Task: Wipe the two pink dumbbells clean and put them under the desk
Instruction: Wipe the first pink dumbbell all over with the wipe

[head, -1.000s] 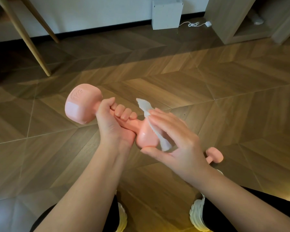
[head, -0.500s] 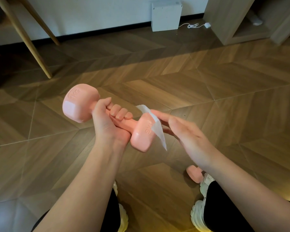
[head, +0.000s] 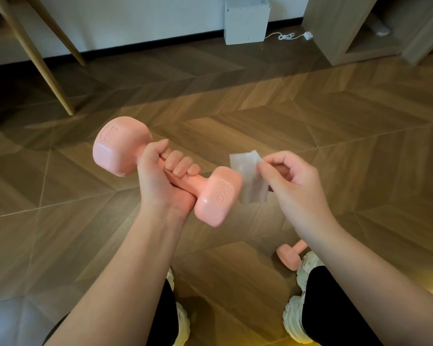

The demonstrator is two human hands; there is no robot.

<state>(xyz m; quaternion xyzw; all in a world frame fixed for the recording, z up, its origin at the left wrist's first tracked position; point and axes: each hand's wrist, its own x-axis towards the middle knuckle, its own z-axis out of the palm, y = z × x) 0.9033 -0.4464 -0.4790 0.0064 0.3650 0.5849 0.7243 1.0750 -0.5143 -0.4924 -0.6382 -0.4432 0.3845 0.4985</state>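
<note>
While the person crouches over the wooden floor (head: pixel 260 116), the left hand (head: pixel 160 181) holds one pink dumbbell (head: pixel 120 146) up in the air. Its fingers are curled tight round the handle, pressed side by side, with the thumb laid over the top. The bar tilts, the far head raised to the left and the near head lower to the right, and both heads show raised "KG" lettering.

Just beside that lower head hangs a small white wipe (head: pixel 250 181). I cannot tell whether its edge touches the pink surface. The right hand (head: pixel 293 186) pinches the wipe near its upper right edge between thumb and forefinger, and the other fingers are curled loosely into the palm.

The second pink dumbbell (head: pixel 289 257) lies on the floor under the right forearm, close against a white shoe (head: pixel 308 265). Only one head and a bit of its handle show. Another white shoe (head: pixel 181 325) sits below the left forearm, with black trouser legs above both.

Along the far edge of the floor, against the wall, a white box (head: pixel 246 21) stands with a white cable (head: pixel 286 36) coiled beside it. A wooden cabinet (head: pixel 335 28) fills the far right corner, and slanted wooden legs (head: pixel 45 66) rise at the far left.
</note>
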